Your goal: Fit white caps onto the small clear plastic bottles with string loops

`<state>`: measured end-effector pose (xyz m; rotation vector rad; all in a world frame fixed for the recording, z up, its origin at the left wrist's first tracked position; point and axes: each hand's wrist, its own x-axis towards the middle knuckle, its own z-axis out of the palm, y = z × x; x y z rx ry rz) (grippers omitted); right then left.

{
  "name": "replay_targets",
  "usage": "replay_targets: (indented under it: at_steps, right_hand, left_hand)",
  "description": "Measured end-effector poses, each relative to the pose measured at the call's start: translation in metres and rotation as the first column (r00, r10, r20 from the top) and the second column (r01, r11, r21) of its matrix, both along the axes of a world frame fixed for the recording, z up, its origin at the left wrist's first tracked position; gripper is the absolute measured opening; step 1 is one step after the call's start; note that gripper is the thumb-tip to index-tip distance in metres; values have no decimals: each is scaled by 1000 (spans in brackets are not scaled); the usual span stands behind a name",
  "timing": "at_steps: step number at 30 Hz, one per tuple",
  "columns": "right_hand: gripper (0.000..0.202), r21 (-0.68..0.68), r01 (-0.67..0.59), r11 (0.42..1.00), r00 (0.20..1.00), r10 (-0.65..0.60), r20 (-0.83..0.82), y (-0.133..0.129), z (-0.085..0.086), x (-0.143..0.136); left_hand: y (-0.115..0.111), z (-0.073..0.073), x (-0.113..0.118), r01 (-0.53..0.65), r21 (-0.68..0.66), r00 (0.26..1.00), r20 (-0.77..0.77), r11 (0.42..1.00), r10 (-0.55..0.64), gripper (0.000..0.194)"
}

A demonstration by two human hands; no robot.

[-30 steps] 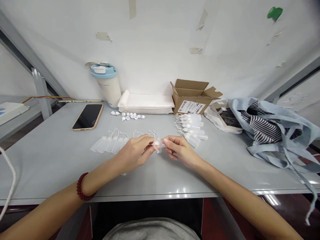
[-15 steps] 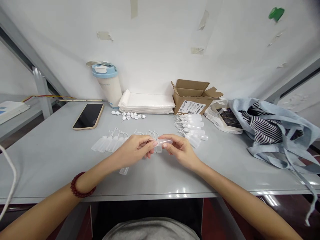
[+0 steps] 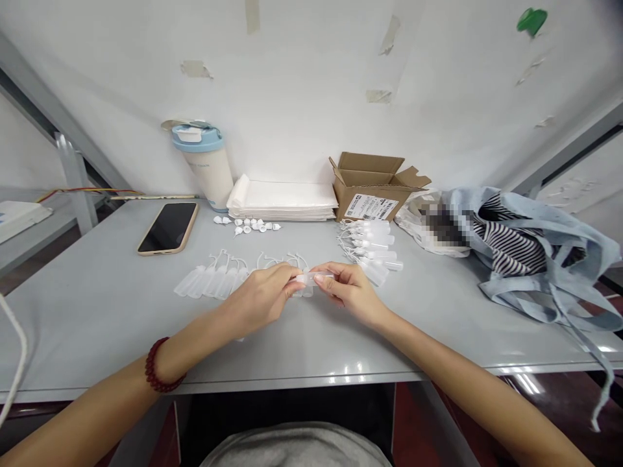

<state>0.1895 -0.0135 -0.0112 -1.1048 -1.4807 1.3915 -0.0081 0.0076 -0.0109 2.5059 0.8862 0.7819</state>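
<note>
Over the middle of the desk [image 3: 311, 344], a small translucent squeeze bottle [image 3: 311, 277] lies sideways between my two hands. My left hand [image 3: 263, 295] is closed around its left end, thumb and index finger pinching; its other fingers are hidden. My right hand [image 3: 354, 292] grips the other end of the bottle between thumb and fingers. Behind and left of my left hand is a row of similar bottles [image 3: 211, 280] with thin strap-like loops at their tops. More bottles [image 3: 374, 245] are heaped beyond my right hand. Several small white caps [image 3: 248, 225] lie farther back.
A phone [image 3: 168, 227] lies at the left, near a blue-lidded tumbler [image 3: 207, 168]. Stacked white padded envelopes [image 3: 287, 198] and an open cardboard box [image 3: 372, 188] stand against the wall. A light blue cloth bag [image 3: 549, 253] with straps occupies the right side.
My left hand has rolled over, its back now turned up and its fingers tucked out of sight. My right thumb has shifted slightly left along the bottle. The view has moved a little.
</note>
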Motion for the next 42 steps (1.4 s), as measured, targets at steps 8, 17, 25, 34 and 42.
replay_targets:
  at_steps: [8, 17, 25, 34, 42]
  right_hand:
    - [32, -15, 5, 1000, 995, -4, 99, 0, 6, 2]
    - [24, 560, 21, 828, 824, -332, 459, 27, 3, 30]
    - [27, 465, 5, 886, 465, -413, 783, 50, 23, 99]
    - [26, 287, -22, 958, 412, -253, 875, 41, 33, 110]
    - [23, 238, -37, 971, 364, -208, 908, 40, 33, 109]
  left_hand:
    - [-1, 4, 0, 2, -123, 1000, -18, 992, -4, 22]
    - [18, 16, -10, -304, -432, 903, 152, 849, 401, 35]
    - [52, 18, -41, -547, -231, 799, 141, 805, 584, 25]
    - [69, 11, -68, -591, -23, 800, -145, 807, 582, 32]
    - [89, -4, -79, -610, 47, 761, -242, 791, 602, 32]
